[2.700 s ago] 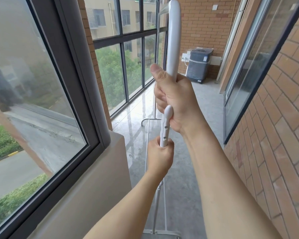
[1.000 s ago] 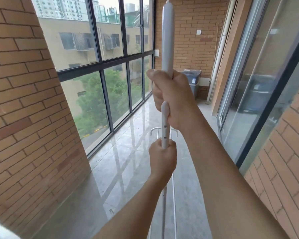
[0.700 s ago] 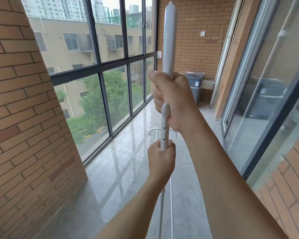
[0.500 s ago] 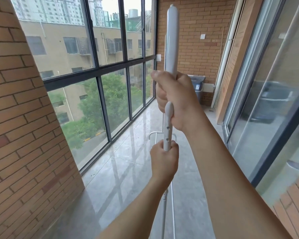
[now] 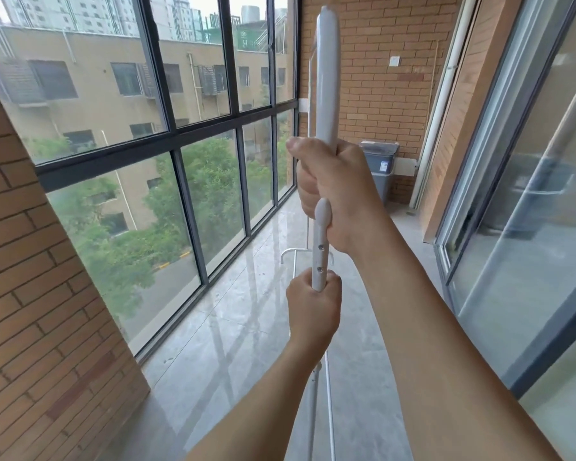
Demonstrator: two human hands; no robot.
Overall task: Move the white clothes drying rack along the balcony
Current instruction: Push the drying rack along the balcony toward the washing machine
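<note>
The white clothes drying rack [image 5: 327, 81] is seen end-on, straight ahead of me, its thick top bar running away toward the far brick wall. My right hand [image 5: 336, 191] is wrapped around that top bar. Just below, my left hand [image 5: 313, 307] grips the thinner upright post with two screws in it. The rack's thin lower rails and a curved foot [image 5: 291, 252] show above the glossy grey floor [image 5: 233, 327]. My arms hide most of the near lower frame.
Tall dark-framed windows [image 5: 180, 134] line the left side, with a brick pillar [image 5: 30, 294] close at left. Glass sliding doors [image 5: 529, 211] line the right. A grey lidded bin [image 5: 381, 168] stands against the far brick wall [image 5: 379, 61], beside a white pipe [image 5: 436, 121].
The view has advanced along the balcony: the window with the low wall is gone, the brick pillar has slid back at left, and the far wall and bin are closer. Both hands keep their grip.
</note>
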